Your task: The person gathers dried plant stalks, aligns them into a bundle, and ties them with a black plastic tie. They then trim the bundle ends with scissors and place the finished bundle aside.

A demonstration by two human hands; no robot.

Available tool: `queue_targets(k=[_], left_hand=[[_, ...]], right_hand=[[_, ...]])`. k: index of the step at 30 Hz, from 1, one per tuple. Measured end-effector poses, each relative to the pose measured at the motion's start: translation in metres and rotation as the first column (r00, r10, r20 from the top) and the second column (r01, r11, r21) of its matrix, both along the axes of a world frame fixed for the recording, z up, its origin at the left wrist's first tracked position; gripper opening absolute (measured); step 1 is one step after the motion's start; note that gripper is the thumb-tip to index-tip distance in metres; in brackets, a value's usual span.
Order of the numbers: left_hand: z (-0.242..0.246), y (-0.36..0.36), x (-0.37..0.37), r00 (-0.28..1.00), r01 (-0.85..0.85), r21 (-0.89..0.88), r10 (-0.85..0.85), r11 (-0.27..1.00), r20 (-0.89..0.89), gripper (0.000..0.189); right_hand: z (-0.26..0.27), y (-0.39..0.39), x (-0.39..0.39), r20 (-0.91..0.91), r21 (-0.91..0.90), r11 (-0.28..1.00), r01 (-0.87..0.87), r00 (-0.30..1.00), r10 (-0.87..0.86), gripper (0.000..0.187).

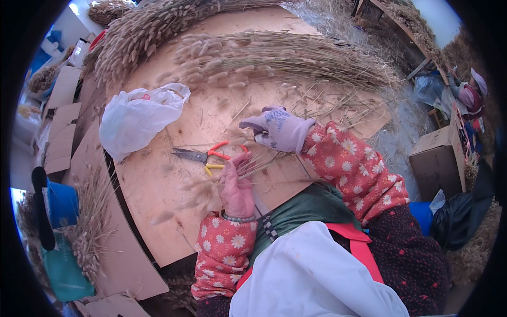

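Note:
My left hand point(239, 186), bare with a beaded bracelet at the wrist, holds several thin stems of dried bunny-tail grass. Their fluffy heads point(198, 192) fan out leftward, partly blurred. Above and to the right is my right hand point(279, 128) in a lilac knit glove, its fingers pointing left over the plywood tabletop point(152, 206). Whether it pinches a stem is unclear. Between the hands a blurred seed head shows. Scissors point(202, 155) with one orange and one yellow handle loop lie beside my left fingers, blades leftward; the fingers partly cover the handles.
Across the board's far side lies a loose bundle of bunny-tail grass point(269, 59), with a thicker pile point(138, 43) behind it. A white plastic bag point(138, 121) sits at left. Beyond the right edge are a cardboard box point(435, 158) and another person point(471, 95).

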State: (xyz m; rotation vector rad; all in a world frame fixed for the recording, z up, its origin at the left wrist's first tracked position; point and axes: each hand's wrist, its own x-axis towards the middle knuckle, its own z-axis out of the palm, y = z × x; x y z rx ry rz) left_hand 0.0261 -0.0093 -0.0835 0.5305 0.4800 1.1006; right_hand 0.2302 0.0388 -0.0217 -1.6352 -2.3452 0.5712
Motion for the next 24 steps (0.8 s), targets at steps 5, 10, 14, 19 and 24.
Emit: queue_targets(k=[5, 10, 14, 19, 24], left_hand=[[-0.011, -0.003, 0.004, 0.999, -0.038, -0.036, 0.039, 0.999, 0.035, 0.038], [-0.023, -0.009, -0.001, 0.997, -0.048, -0.08, 0.052, 0.996, 0.051, 0.055], [-0.023, -0.006, 0.0, 0.978, 0.086, 0.066, -0.097, 0.994, 0.184, 0.065], [-0.015, -0.008, -0.002, 0.996, -0.08, -0.163, 0.087, 0.983, 0.031, 0.051], [-0.006, -0.002, 0.003, 1.0, -0.021, -0.018, 0.021, 1.0, 0.015, 0.036]], right_hand=[[-0.001, -0.001, -0.037, -0.18, 0.281, 0.957, 0.072, 0.983, -0.021, 0.036], [0.004, -0.017, -0.1, -0.091, 0.469, 0.883, 0.002, 0.995, 0.047, 0.027], [0.008, -0.036, -0.131, 0.133, 0.424, 0.902, 0.079, 0.98, -0.149, 0.025], [0.016, -0.025, -0.077, -0.585, 0.222, 0.97, -0.099, 0.782, 0.214, 0.04], [0.041, -0.01, 0.003, -0.546, 0.113, 0.939, 0.326, 0.81, -0.215, 0.043]])
